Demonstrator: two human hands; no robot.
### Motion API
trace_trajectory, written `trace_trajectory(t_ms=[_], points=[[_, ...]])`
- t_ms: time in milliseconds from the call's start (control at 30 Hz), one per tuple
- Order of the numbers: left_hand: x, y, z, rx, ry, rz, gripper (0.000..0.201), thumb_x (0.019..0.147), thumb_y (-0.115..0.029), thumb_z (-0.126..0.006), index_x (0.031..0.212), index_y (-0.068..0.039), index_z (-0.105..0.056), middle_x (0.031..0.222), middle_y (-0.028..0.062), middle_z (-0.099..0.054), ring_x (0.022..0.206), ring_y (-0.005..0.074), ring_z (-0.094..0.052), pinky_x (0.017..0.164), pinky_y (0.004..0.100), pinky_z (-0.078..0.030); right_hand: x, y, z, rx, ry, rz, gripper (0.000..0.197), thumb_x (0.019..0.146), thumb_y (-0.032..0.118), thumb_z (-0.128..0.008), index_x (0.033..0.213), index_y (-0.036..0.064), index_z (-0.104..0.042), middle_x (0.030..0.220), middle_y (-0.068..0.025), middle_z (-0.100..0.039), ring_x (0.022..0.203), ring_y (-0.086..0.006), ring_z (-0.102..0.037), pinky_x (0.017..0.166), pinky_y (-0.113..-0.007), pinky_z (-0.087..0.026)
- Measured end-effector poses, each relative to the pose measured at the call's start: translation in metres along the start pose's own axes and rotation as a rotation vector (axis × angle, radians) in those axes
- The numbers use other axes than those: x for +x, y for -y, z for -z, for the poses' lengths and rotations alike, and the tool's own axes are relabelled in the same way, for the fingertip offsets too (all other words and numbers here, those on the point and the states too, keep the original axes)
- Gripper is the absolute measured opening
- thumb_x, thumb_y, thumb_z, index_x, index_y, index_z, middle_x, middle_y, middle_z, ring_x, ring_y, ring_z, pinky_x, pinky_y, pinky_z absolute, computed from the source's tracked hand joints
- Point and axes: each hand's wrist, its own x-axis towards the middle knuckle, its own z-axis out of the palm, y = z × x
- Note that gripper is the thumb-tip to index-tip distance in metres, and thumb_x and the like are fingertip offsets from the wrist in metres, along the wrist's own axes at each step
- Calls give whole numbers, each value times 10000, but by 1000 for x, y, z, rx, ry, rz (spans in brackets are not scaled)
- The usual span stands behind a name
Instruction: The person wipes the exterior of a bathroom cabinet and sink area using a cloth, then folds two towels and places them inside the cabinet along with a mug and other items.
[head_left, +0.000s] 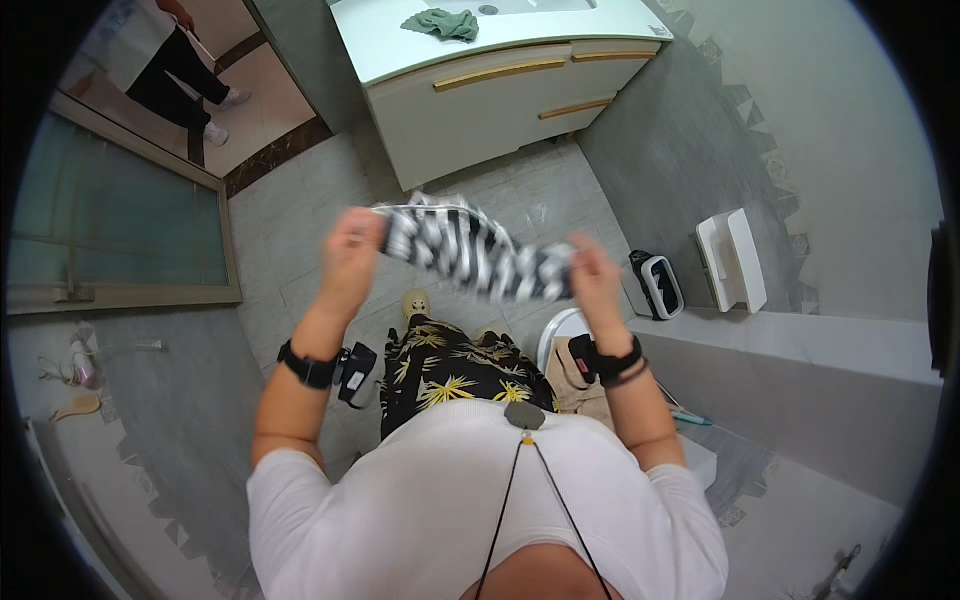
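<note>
A black-and-white striped cloth [470,245] stretches between my two hands, out in front of me above the tiled floor. It is blurred by motion, so I cannot tell whether it is a garment. My left hand [352,250] grips its left end, and my right hand [594,275] grips the right end. The middle of the cloth sags a little and looks creased. Both hands are closed and slightly smeared. Black straps with small devices sit on both my wrists.
Ahead stands a white vanity [480,110] with a green cloth [445,24] on its top. A trash bin [657,285] is at the right wall. Beside my right forearm is a basin [566,325] with beige fabric [580,395]. Another person [165,70] stands beyond the doorway, near the glass door [120,215].
</note>
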Motion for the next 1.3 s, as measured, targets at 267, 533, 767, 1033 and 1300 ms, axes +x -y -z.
trace_trajectory(t_ms=[267,533,767,1033,1300], points=[[3,62,-5,-69,-31,336,177,841,-228,-493,806,-60,-540,709,-37,-518,610,39,-450,556,179,-365,-4,-2,7,-22,66,-68,226,784,86,-495,990,36,-573,648,-124,-558,564,-188,-525,538,-288,-404],[10,48,16,-338,-69,379,226,869,-271,-440,807,-78,-541,753,-15,-566,646,65,-519,608,200,-402,30,-41,58,723,-458,-335,268,838,90,-475,1070,-37,-516,689,64,-452,579,-18,-347,516,-158,-281],[27,34,29,-400,-6,328,205,824,-251,-531,852,-51,-568,760,4,-587,666,87,-539,662,229,-424,57,-25,59,900,-615,-285,256,831,59,-449,1067,-32,-489,925,-76,-553,814,-121,-531,742,-221,-426],[52,39,40,-578,-106,294,114,787,-135,-570,836,-34,-548,794,34,-582,702,95,-539,672,230,-428,88,-30,43,930,-459,-444,196,820,102,-499,982,-6,-523,863,-50,-550,767,-107,-520,692,-233,-424],[41,37,70,-442,-236,295,161,812,-76,-494,948,2,-530,832,47,-560,732,86,-518,675,219,-424,93,-46,-20,186,274,-322,172,758,51,-489,903,16,-574,702,-5,-546,610,-63,-473,548,-198,-397]])
